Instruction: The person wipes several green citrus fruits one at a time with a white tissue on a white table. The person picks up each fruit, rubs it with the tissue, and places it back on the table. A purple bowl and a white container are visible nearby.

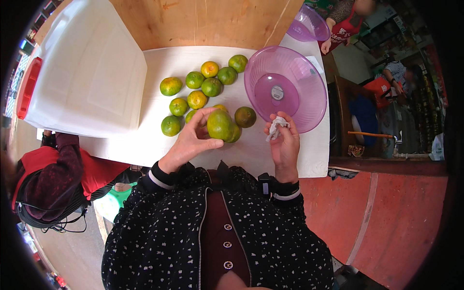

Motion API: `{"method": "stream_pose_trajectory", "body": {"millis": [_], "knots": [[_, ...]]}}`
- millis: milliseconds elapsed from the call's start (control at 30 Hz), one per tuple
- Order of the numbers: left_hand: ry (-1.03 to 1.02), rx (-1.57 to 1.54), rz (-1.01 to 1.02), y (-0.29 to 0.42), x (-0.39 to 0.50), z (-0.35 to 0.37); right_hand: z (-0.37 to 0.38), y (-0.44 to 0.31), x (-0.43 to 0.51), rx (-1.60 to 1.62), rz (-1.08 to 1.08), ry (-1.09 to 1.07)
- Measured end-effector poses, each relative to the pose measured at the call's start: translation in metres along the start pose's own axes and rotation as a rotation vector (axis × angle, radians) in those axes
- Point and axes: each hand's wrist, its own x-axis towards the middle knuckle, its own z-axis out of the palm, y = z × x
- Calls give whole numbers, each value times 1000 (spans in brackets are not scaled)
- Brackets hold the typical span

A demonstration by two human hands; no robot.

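Note:
My left hand [190, 139] grips a green citrus fruit [220, 125] between fingers and thumb, above the white table [235, 156]. Another green fruit shows partly behind it. My right hand [284, 145] pinches a crumpled white tissue [277, 127], just below the rim of a purple plastic basin [313, 125]. Inside the basin no fruit shows, only a round label on its bottom. Several green and yellow-orange citrus fruits [211, 87] lie loosely beyond my left hand, and a dark green one [245, 117] lies between my hands.
A large white plastic container [98, 69] with a red cap [29, 88] stands at the left. A wooden panel [206, 23] rises at the back. A second purple basin [311, 23] is at the back right. One person [54, 174] is close at left; others are at the far right.

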Motion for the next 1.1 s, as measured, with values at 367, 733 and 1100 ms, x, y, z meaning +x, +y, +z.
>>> {"method": "stream_pose_trajectory", "body": {"millis": [367,733,1100], "knots": [[150,348,-16,-23,58,-32,-36,11,-9,-636,160,-330],[109,971,134,-57,120,-39,-66,53,-2,-1099,4,-316],[-62,1187,-34,-84,151,-32,-30,36,-5,-1652,-375,-536]]}}
